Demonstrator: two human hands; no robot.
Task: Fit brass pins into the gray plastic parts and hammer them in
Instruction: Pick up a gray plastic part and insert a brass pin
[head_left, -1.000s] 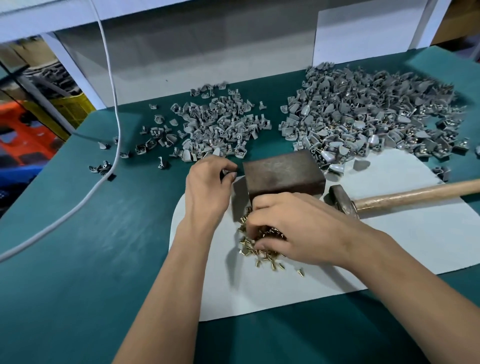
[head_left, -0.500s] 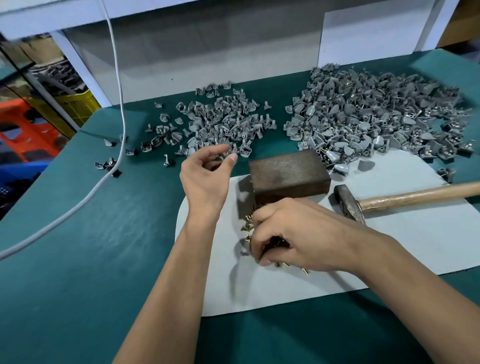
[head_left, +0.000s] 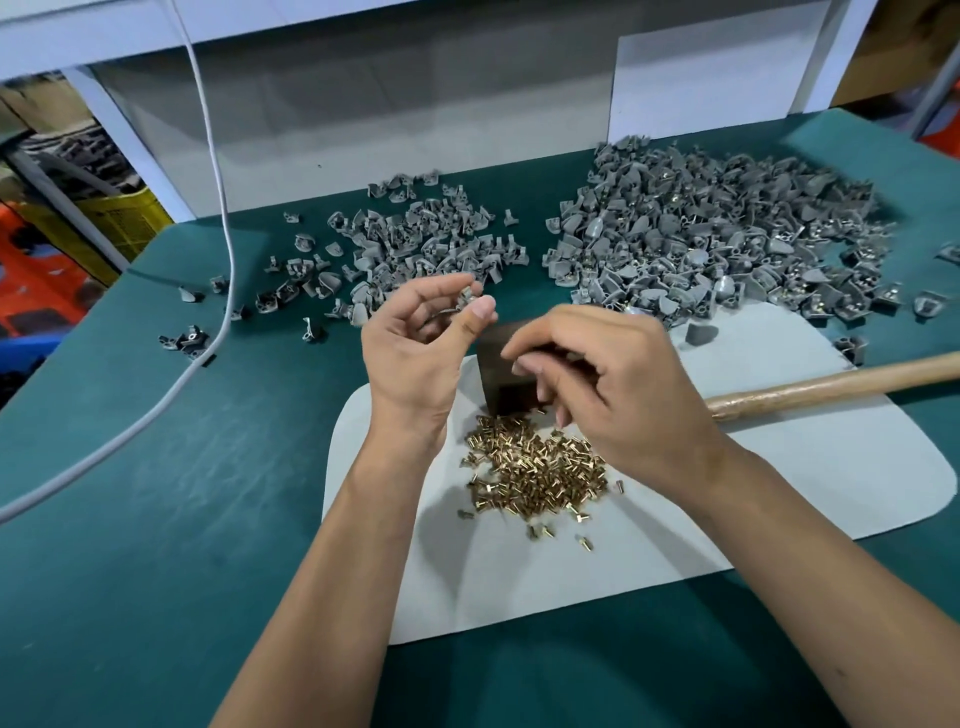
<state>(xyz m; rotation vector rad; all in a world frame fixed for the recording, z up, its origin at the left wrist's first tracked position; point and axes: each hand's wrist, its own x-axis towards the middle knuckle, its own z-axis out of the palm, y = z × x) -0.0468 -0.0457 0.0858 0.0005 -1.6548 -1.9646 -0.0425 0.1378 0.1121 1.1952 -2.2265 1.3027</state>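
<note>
My left hand (head_left: 421, 343) is raised above the table and pinches a small gray plastic part (head_left: 466, 297) between thumb and fingertips. My right hand (head_left: 608, 384) hovers just right of it with fingers curled; whether it holds a brass pin is hidden. Below both hands a heap of brass pins (head_left: 540, 467) lies on a pale mat (head_left: 779, 499). A dark metal block (head_left: 506, 374) stands behind the pins, partly covered by my right hand. The hammer's wooden handle (head_left: 841, 384) lies on the mat to the right, its head hidden.
A smaller pile of gray parts (head_left: 426, 239) lies at the back centre and a larger pile (head_left: 717, 249) at the back right, on the green table top (head_left: 156, 519). A white cable (head_left: 218, 249) hangs down and runs across the left side.
My right hand lifted off the brass pins and moved up toward my left hand. My left hand rose from the table with a gray part pinched in its fingertips.
</note>
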